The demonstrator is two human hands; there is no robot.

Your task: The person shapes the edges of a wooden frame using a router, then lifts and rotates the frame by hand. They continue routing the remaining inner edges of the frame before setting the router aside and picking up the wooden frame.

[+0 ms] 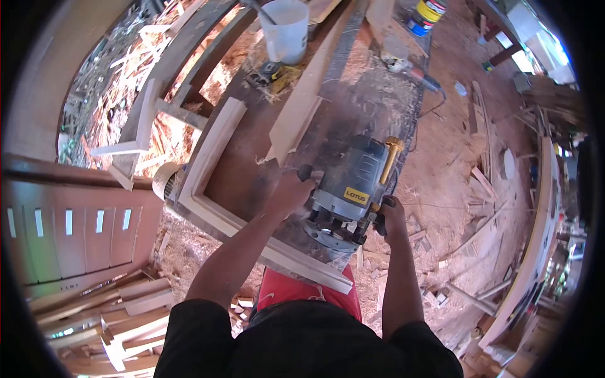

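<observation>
While the grey router (351, 186) stands upright at the near edge of the workbench (372, 107), the person grips it from both sides; the left hand (288, 194) is closed around the black knob on the router's left side, fingers curled tight on it; the right hand (392, 217) is wrapped around the handle on the router's right side, fingers folded under it so that only the knuckles and the back of the hand show. The router bears a yellow label and a yellow post at its far right corner; its round base sits on the near rail of the wooden frame (211, 148), a pale moulded frame that lies flat on the bench and runs from the near right to the far left. A pale plank (302, 104) lies on the bench just beyond the left hand, slanting toward the far side; whether it touches the hand cannot be told. Farther off stands a white bucket (287, 31), with a small dark tool and wood shavings beside its base; at the far right of the bench lie a second power tool (403, 65) with its cable and a blue and yellow can (426, 14). Sawdust and offcuts cover the floor (454, 164) to the right; a panelled door (75, 223) lies to the left, with stacked wooden strips (120, 309) nearer to the person.
</observation>
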